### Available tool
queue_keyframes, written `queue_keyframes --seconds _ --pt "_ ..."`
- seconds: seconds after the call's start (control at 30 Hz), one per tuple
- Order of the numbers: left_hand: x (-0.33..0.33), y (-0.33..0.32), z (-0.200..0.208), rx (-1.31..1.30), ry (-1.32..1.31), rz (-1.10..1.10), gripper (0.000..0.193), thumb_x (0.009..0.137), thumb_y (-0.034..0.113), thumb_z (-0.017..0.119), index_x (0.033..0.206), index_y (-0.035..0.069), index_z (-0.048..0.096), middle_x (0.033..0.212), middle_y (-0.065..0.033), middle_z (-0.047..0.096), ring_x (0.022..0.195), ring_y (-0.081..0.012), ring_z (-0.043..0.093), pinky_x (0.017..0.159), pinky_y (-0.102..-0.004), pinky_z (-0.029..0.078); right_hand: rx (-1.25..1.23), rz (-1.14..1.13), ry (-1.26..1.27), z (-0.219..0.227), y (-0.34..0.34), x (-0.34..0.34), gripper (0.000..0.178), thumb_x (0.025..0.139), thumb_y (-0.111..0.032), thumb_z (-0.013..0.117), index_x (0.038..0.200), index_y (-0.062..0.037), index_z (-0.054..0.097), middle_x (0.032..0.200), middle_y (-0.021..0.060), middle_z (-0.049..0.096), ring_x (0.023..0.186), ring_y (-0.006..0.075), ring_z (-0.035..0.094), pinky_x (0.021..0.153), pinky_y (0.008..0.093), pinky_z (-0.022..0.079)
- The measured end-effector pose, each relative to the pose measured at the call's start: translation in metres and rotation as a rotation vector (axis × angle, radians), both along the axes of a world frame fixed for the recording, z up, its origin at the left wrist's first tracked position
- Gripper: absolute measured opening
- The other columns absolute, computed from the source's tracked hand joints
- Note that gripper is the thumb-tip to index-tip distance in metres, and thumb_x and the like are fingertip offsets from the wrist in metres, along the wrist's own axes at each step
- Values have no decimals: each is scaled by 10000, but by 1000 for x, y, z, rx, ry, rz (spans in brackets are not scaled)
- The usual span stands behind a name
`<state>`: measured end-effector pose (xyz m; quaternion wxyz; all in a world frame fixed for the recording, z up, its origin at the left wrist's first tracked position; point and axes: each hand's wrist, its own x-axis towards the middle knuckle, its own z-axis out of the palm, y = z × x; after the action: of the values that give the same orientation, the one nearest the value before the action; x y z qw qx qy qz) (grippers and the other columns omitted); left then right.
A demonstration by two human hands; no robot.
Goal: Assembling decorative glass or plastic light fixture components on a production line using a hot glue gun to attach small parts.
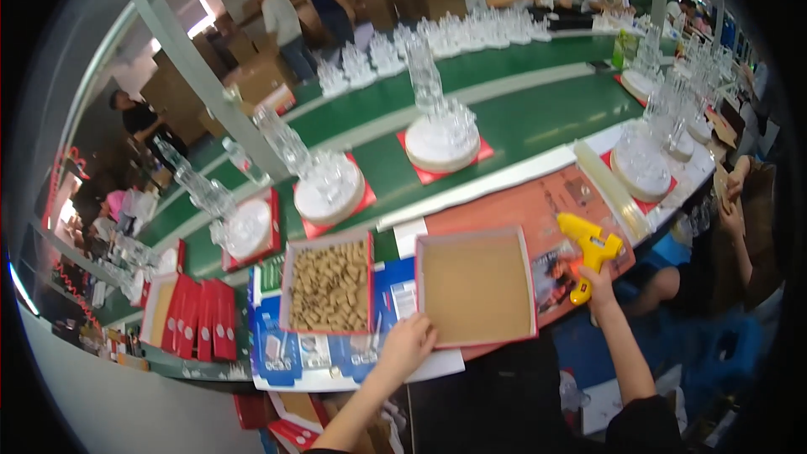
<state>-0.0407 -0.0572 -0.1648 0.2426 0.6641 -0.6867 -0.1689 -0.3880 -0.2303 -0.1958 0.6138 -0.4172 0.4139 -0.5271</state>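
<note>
My right hand point(598, 285) is wrapped round the handle of a yellow glue gun point(588, 240), whose nozzle points up and to the left. The gun is just right of a shallow box point(475, 286) with a red rim and a bare brown bottom. At that box's near left corner is my left hand point(409, 343), its fingers curled and close together. Whatever they may hold is hidden. To the left, a second shallow box point(370, 286) contains many small tan cork-like pieces point(328, 287).
A green conveyor point(513, 139) carries clear ornaments on round white bases point(443, 141) over red squares. Red flat boxes point(202, 319) stand at left. A bundle of translucent glue sticks point(612, 189) lies at right. A co-worker's hands point(733, 193) show at far right; other people work behind.
</note>
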Motion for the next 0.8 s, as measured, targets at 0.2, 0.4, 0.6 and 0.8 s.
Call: queue_keyframes --seconds 0.2,0.4,0.6,0.8 --pt "5 -19 -5 139 366 -77 159 854 55 614 1001 -2 592 885 -109 640 606 -180 636 554 -283 493 -175 275 99 56 13 8 382 843 -72 611 1190 -11 464 989 97 618 946 220 612 852 351 494" --pt "0 -30 10 159 611 80 452 788 -67 536 1228 4 463 888 -63 635 603 -71 592 504 -201 459 -206 473 53 65 41 29 385 853 -70 590 1206 -15 447 942 103 604 969 234 612 927 387 475" --pt "12 -30 36 284 910 115 450 773 -82 497 1213 13 498 934 -45 610 592 -35 557 521 -168 441 -97 475 19 96 52 35 624 788 -161 638 1320 36 379 1097 201 626 1094 314 600 968 420 469" --pt "11 -18 26 39 483 70 346 819 -16 596 1159 -14 537 1047 -104 625 811 -156 643 616 -250 501 -58 602 42 88 47 56 560 802 -134 631 1291 18 403 942 118 632 984 275 629 950 411 486"
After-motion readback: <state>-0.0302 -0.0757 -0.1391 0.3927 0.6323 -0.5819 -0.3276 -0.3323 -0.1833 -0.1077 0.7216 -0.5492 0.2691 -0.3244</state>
